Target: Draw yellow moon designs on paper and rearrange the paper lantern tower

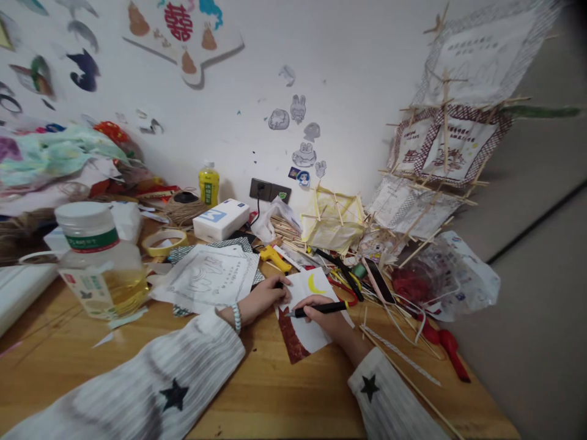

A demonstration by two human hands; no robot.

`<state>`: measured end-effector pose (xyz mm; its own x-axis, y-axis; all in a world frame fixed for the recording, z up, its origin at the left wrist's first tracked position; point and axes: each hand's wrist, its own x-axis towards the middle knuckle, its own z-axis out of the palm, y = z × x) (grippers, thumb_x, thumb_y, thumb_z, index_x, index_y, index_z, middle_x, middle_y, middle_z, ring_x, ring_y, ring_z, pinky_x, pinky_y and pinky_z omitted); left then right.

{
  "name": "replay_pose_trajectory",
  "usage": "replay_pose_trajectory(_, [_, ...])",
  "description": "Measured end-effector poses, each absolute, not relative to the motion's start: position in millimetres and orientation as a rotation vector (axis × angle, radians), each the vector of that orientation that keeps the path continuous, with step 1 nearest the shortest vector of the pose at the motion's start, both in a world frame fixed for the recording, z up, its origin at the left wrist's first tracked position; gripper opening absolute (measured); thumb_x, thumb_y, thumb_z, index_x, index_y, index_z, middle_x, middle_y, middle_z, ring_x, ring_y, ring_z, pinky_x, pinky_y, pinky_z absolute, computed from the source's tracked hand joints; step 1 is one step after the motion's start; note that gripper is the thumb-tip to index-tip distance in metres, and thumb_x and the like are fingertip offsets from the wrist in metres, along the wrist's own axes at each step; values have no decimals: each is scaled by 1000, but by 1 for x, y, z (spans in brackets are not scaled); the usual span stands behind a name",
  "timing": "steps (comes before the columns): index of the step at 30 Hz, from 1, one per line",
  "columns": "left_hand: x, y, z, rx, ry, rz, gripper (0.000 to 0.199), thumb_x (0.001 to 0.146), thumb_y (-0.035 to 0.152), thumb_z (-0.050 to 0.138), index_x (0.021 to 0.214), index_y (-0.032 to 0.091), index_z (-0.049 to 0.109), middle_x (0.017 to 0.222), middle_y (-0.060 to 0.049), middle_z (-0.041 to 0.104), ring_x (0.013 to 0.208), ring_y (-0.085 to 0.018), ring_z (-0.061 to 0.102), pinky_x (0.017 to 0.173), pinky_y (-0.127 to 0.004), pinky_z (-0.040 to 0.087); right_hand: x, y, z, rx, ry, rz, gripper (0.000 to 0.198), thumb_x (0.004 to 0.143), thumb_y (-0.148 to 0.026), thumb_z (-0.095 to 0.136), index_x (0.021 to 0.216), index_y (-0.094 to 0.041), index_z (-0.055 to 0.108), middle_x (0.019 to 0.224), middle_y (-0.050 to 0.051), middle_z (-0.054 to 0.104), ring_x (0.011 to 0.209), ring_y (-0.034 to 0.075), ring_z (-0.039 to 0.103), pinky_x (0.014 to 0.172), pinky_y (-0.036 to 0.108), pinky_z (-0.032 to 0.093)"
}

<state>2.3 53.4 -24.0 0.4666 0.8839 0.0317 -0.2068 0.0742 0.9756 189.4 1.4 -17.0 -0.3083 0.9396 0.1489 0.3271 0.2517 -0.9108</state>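
1. My right hand [329,319] was closed around a black pen [321,309], which lay slanted between my fingers, with its point toward the left.
2. The pen's point was above the left part of a white paper [315,343] — near the upper end of a dark red area [292,343]. Whether the point touched the paper, I could not tell.
3. This paper was lying on the wooden table [270,397], in front of me and between my two hands. Near its top it carried a yellow crescent [316,283].
4. My left hand [257,302] was at the upper left edge of the paper, with the fingers bent. A small dark thing showed by these fingers — I could not tell if they were grasping it.
5. Just beyond my left hand there was a yellow tool [275,259], and to the left lay a sheet with a drawing [206,278].
6. To the right of the paper a phone [378,281] was leaning among the clutter, near a crumpled plastic bag [463,278].
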Motion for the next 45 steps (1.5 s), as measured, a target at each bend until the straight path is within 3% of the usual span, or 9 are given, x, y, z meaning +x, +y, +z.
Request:
replay_pose_trajectory(13, [3,54,-26,1201,700,930,25,58,13,50,82,18,48,55,5,58,54,-12,54,58,-25,42,192,4,-22,-1169,-1791,953,16,75,-22,54,77,-18,69,77,4,68,63,13,55,59,24,44])
replay_pose_trajectory(18, [4,55,-26,1206,697,918,23,58,12,50,80,19,48,56,5,57,54,-12,54,58,-26,42,191,4,-22,-1221,-1746,957,18,76,-22,52,78,-18,70,70,2,66,58,12,52,56,24,42])
replay_pose_trajectory(45, [4,55,-27,1224,707,924,23,59,11,50,81,19,49,55,6,58,53,-12,55,57,-25,42,193,3,-23,-1226,-1761,984,18,77,-27,54,80,-18,70,73,3,66,61,13,53,58,25,42])
